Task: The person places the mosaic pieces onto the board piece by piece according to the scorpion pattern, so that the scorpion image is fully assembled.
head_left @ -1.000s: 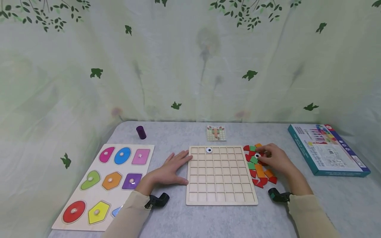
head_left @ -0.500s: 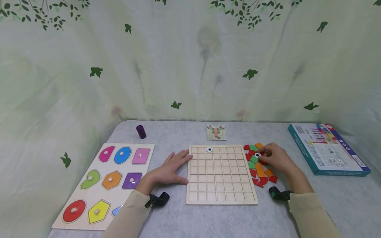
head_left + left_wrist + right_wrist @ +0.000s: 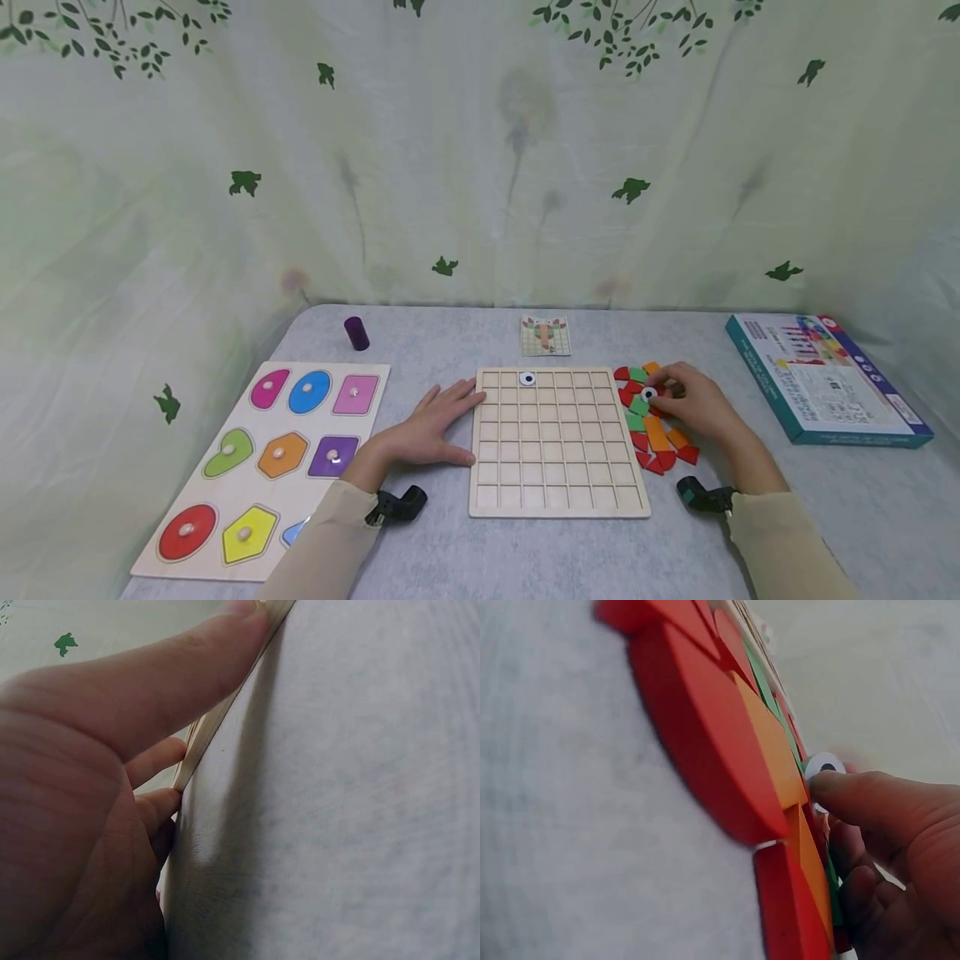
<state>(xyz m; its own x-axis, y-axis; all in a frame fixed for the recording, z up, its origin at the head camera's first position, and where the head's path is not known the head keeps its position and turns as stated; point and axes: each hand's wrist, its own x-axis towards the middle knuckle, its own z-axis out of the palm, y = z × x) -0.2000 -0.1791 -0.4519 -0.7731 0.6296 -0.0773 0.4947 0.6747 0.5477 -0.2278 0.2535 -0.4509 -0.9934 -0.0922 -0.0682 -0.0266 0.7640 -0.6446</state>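
A square wooden grid board (image 3: 558,432) lies on the table, with one round eye piece (image 3: 527,379) in its top row. My left hand (image 3: 431,429) rests beside the board with fingers spread, its thumb and fingertips touching the left edge; the left wrist view shows the thumb (image 3: 172,679) against that edge. To the right of the board, my right hand (image 3: 693,400) pinches a second round eye piece (image 3: 648,393) between thumb and finger. In the right wrist view this white eye piece (image 3: 825,769) sits just above red, orange and green wooden pieces (image 3: 712,727).
A knobbed shape puzzle (image 3: 281,492) lies at the left, with a dark purple cylinder (image 3: 356,333) behind it. Behind the grid board is a small picture card (image 3: 545,336). A flat teal-edged box (image 3: 828,379) lies at the far right.
Both hands stay almost where they were. The loose pieces below the right hand have shifted slightly.
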